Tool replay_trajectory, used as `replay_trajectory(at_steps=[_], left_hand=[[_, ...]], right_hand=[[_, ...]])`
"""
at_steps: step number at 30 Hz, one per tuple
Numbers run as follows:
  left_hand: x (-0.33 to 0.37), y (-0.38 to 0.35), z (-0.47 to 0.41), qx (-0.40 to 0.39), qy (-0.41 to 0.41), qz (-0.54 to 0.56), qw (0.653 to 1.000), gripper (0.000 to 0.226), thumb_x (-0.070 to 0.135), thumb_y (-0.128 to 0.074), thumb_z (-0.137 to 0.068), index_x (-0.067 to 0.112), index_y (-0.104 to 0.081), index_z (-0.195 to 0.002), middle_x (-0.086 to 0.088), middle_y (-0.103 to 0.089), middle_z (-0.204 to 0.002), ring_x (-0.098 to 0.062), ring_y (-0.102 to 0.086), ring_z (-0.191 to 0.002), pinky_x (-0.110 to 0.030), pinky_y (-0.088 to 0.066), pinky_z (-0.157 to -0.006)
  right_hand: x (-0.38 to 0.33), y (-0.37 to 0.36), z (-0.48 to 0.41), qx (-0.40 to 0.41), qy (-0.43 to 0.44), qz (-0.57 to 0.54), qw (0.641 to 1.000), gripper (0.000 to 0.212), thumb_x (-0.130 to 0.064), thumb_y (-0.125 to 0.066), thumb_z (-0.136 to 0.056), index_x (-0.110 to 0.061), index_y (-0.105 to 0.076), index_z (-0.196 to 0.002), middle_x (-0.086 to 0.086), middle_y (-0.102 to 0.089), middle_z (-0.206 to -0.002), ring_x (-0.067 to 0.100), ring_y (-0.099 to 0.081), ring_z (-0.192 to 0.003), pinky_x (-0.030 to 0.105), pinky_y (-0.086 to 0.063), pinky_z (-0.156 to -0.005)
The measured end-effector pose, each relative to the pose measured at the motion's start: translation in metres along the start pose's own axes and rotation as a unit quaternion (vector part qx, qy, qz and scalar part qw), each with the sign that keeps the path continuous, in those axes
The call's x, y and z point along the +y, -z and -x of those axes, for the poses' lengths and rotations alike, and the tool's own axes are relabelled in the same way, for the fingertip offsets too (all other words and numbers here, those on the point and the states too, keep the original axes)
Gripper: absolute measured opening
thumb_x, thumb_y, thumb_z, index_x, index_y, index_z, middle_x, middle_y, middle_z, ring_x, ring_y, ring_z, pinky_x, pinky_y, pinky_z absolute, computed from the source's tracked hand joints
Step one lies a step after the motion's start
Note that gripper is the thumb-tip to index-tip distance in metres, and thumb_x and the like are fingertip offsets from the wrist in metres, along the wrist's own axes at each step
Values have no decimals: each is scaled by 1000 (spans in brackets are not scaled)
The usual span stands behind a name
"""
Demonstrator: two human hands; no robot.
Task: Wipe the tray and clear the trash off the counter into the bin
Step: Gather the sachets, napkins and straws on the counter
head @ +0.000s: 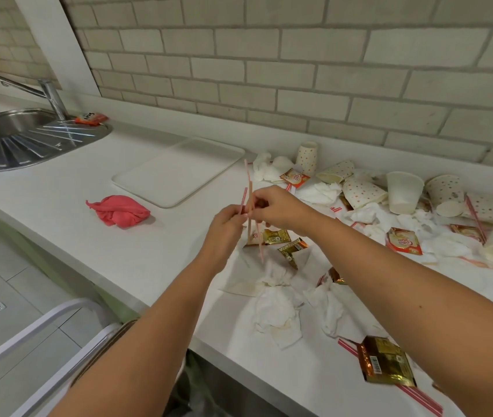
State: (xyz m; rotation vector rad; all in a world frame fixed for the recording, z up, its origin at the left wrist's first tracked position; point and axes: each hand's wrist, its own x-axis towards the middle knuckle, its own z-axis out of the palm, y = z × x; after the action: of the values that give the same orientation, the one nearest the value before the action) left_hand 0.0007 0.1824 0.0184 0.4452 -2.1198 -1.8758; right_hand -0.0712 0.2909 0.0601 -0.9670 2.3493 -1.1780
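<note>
Above the white counter, my left hand [226, 221] and my right hand [275, 207] meet and both pinch a small bundle of red-striped straws and a wooden stirrer [248, 182] held upright. A white tray [179, 173] lies flat beyond my hands. A crumpled pink cloth [120, 210] sits left of my hands, near the tray's front corner. Trash covers the counter to the right: dotted paper cups [361, 192], crumpled tissues [278, 302], gold and red sachets [385, 364], loose straws [419, 395]. A bin [192, 392] shows partly below the counter edge.
A steel sink [7, 124] with drainer and tap [49, 94] is at the far left, a red packet [90, 118] beside it. A brick wall backs the counter. A white frame [43, 332] stands on the tiled floor at lower left.
</note>
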Motion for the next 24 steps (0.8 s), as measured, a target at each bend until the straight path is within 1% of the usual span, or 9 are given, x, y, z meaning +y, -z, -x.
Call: replay_trajectory(at_steps=[5,8,11,13,15,17,19,22,24], left_hand=[[9,-15,5,-57,-24,-65,996,17,5,-53,-88,10,-57,-104,-4,-59,-88,-16,-56,-80,-24,-45,-69],[5,-20,8,-42,-57,-128,989,13,11,-51,-93,11,-60,-102,-11,-64,-89,-20,-57,-84,-32,-48,-78],[4,-20,8,-8,-69,-165,984,18,10,-42,-97,11,-60,-94,2,-59,-72,-13,-53,-70,-9,-42,-55],[3,-15,7,26,-61,-178,982,19,9,-41,-98,9,-59,-92,4,-56,-69,-10,-50,-64,-6,-37,-44],[2,-7,6,62,-50,-171,982,19,9,-40,-98,9,-58,-93,4,-55,-70,-7,-50,-66,-3,-37,-43],[0,-1,7,92,-43,-157,982,19,9,-39,-98,10,-57,-93,4,-55,-71,-6,-50,-70,-2,-37,-43],[0,2,10,115,-38,-147,982,20,11,-38,-99,11,-57,-93,4,-54,-71,-6,-49,-71,-5,-39,-47],[-2,2,17,134,-29,-140,981,23,13,-35,-100,12,-56,-94,3,-53,-71,-7,-47,-68,-5,-39,-47],[-4,2,23,139,-27,-133,981,24,14,-33,-101,12,-56,-94,3,-52,-71,-9,-46,-64,-2,-34,-40]], right_hand=[[4,6,6,46,-34,-92,994,11,8,-56,-83,9,-64,-91,12,-60,-76,19,-57,-66,24,-48,-58],[8,11,12,51,-33,-107,992,10,4,-59,-85,4,-64,-94,5,-59,-72,14,-57,-65,20,-46,-57],[14,10,18,35,-42,-89,994,21,-13,-63,-88,-8,-55,-108,1,-55,-82,11,-56,-75,22,-47,-65],[19,10,24,17,-52,-41,998,40,-26,-65,-87,-15,-47,-122,1,-53,-94,12,-55,-82,24,-46,-72],[24,11,35,-58,-12,56,997,56,-32,-69,-84,-20,-43,-132,0,-50,-107,10,-53,-88,20,-45,-75],[30,5,46,-189,22,161,968,73,-36,-77,-75,-31,-39,-137,-2,-42,-125,8,-48,-104,23,-45,-89],[35,-9,56,-291,23,264,919,88,-38,-82,-68,-43,-31,-140,-5,-30,-140,16,-36,-124,35,-38,-104],[46,-31,64,-330,49,387,860,96,-32,-82,-70,-41,-23,-145,-3,-20,-149,23,-21,-135,42,-30,-109],[54,-38,63,-310,73,413,853,84,-31,-78,-74,-36,-31,-144,0,-25,-147,24,-27,-132,40,-34,-104]])
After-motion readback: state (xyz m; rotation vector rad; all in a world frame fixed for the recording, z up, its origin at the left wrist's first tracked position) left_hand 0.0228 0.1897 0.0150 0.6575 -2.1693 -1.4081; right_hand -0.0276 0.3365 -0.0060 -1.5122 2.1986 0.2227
